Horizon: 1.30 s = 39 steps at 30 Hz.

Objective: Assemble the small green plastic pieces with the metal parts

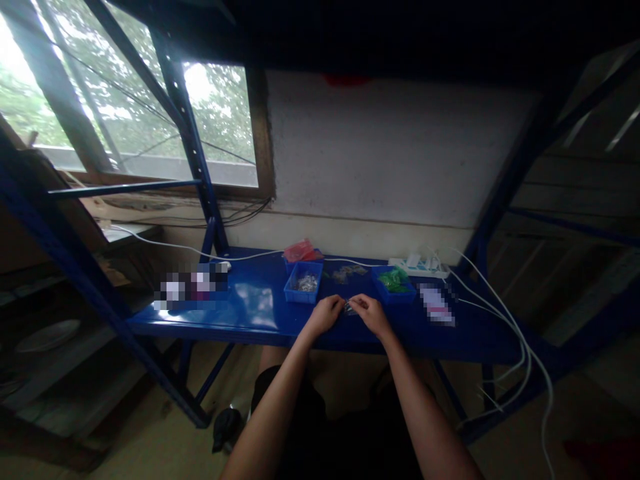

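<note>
My left hand (328, 314) and my right hand (368, 313) are close together over the front part of the blue shelf table (260, 307). The fingers of both are bent and closed in a pinch. Small shiny pieces (349, 307) show between the fingertips, too small to name. Just beyond my left hand stands a blue bin (303, 283) with many small silvery parts inside. To the right, past my right hand, another blue bin (393, 285) contains green plastic material (394, 279). Small clear or metallic bits (347, 273) lie scattered between the bins.
Red plastic bags (302, 251) rest on a bin at the back. A white power strip (419, 267) lies at the rear right, with white cables (523, 333) hanging off that side. Blurred-out items (193, 287) sit at the left. Blue rack posts (193, 140) frame the table.
</note>
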{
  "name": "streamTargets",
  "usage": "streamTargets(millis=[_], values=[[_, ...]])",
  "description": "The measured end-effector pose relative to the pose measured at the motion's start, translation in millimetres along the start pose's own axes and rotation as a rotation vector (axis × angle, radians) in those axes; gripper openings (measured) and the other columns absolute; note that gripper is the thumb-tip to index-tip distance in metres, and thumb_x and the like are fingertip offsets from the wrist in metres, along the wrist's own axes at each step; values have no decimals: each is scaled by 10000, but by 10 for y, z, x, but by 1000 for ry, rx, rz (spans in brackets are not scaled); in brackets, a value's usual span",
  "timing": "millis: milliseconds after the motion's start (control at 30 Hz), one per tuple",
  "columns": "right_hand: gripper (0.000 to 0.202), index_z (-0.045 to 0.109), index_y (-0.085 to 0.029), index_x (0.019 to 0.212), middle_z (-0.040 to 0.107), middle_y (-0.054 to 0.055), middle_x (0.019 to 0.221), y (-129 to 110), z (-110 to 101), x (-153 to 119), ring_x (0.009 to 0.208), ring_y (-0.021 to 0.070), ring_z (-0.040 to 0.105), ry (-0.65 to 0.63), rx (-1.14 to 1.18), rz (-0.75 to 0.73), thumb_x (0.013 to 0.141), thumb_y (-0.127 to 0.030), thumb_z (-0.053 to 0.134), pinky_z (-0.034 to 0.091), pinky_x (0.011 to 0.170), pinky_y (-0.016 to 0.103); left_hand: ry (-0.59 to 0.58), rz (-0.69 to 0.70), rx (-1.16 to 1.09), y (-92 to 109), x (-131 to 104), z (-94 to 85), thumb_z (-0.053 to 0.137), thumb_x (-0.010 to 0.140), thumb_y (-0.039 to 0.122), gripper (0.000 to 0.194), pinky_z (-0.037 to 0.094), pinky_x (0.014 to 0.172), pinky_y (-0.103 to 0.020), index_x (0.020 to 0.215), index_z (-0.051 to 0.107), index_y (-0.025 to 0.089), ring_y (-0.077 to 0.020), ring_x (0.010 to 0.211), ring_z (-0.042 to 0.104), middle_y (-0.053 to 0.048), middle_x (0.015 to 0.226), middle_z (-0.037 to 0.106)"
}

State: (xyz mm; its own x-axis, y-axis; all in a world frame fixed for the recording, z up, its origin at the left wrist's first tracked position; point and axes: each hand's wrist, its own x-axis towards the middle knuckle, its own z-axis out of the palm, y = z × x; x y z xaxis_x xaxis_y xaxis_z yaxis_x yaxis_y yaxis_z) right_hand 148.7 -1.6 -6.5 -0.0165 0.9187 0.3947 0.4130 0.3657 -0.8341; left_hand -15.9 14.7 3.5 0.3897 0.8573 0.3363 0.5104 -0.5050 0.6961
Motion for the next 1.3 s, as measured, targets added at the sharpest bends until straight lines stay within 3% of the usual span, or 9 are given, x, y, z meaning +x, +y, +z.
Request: streamTargets(millis=[200,433,667,733,867,1000,1300], values=[[227,649,-185,789,701,48,782,4,-6,2,752,194,644,14,-6,14,768,-393,560,490,706,303,-24,-8,-87,20,-10,-15,459,853,407,303,401,624,-239,761,602,156,-158,680,577,-26,730,650],[196,673,-196,735,665,40,766,2,-21,9,737,183,608,87,-74,-60,745,-370,583,472,694,288,-6,1,-94,4,-7,-6,497,833,366,238,426,653,-251,786,609,162,-172,713,596,-30,758,667],[271,678,-173,835,558,-23,509,-12,-5,-17,473,133,531,1,34,62,767,-400,548,411,474,233,7,18,-105,-15,11,-6,479,846,357,241,421,645,-247,817,609,156,-160,694,575,-24,741,642],[296,669,-164,891,580,-19,514,-13,5,-21,444,129,540,-21,93,102,774,-398,531,412,443,225,13,3,-88,-27,15,-4,464,855,352,243,416,633,-244,841,609,157,-154,671,564,-15,718,630],[309,662,-162,946,703,62,750,-13,14,-8,611,171,666,-20,183,120,776,-373,512,483,475,234,25,-18,-128,-48,19,9,431,879,348,269,431,632,-245,955,603,155,-155,676,583,-16,741,637],[260,671,-194,940,708,81,983,-30,4,-9,881,215,680,-35,213,56,764,-309,519,545,576,263,60,-70,-186,-60,30,33,424,892,378,334,463,681,-256,1079,575,146,-172,761,623,-49,838,667],[263,681,-198,895,715,59,964,-15,5,-10,908,215,661,-9,198,38,727,-206,479,564,643,288,-9,-90,-253,-40,3,23,499,841,306,461,468,873,-317,1260,513,115,-217,958,625,-103,1046,683]])
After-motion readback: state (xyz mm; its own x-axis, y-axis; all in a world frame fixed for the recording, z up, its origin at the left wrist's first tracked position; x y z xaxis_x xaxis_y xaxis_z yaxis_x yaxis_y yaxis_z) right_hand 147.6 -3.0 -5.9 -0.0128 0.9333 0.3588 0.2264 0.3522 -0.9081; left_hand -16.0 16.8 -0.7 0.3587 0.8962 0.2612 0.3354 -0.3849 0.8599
